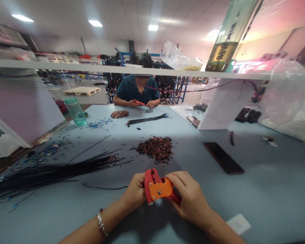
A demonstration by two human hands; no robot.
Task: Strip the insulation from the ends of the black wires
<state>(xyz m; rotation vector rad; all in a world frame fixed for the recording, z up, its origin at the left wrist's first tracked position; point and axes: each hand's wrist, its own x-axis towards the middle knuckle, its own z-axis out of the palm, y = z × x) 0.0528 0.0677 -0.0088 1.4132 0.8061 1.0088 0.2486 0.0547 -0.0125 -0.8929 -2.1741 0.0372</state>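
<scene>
My right hand (190, 195) is wrapped round the handles of a red and orange wire stripper (160, 189). Its head points left, toward my left hand (135, 191), whose closed fingers are at the jaws. A thin black wire (105, 187) runs along the tabletop into my left hand; its near end is hidden by the fingers and the tool. Beyond the stripper lies a pile of short black and copper-coloured offcuts (156, 149). To the left, a long bundle of black wires (58, 173) rests on the table, with bared ends toward the middle.
A dark phone (223, 157) and a white label (239, 223) lie at right. Blue scraps (51, 149) and a green cup (76, 112) are at left. A white shelf (91, 67) crosses above the table, bearing a bottle (226, 44). Opposite, a co-worker (138, 89) holds a red tool.
</scene>
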